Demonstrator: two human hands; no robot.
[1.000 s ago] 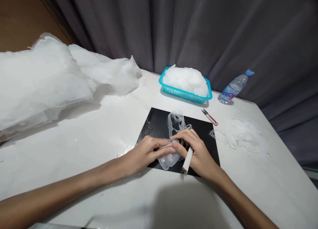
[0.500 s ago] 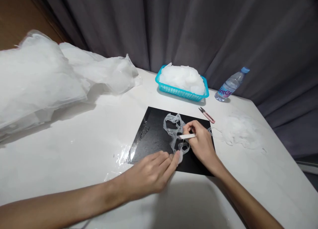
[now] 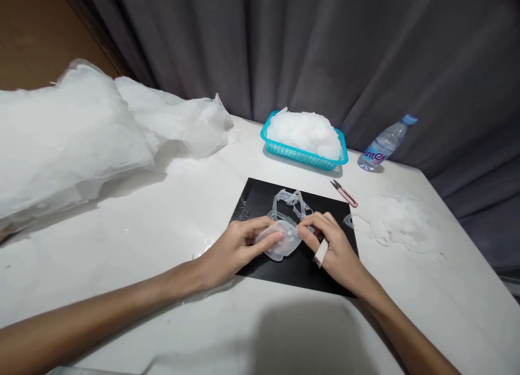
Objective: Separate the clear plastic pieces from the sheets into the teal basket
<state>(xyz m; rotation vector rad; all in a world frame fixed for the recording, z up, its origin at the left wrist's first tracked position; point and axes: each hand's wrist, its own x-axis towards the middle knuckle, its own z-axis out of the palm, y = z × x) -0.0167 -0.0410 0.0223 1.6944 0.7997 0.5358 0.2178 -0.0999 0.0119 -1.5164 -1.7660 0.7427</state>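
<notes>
Between the thumb and fingers of my left hand is a thin, translucent, rounded rubbery piece, raised a little above a black mat. My right hand is closed, its thumb and forefinger pinched at the right edge of that piece. A slim white-handled tool is tucked in the same hand; its tip is hidden. Beyond my fingers, a ring-like translucent strip of the same material lies on the mat.
Pink-handled thread snips lie behind the mat's right corner. Translucent scraps form a heap to the right. A blue basket of white pieces and a water bottle stand at the back. Large filled plastic bags occupy the left.
My left hand has gone from pressing on the mat to holding up the rounded piece. The white tool has turned back into my right palm, and that thumb and forefinger now pinch the piece's edge.
</notes>
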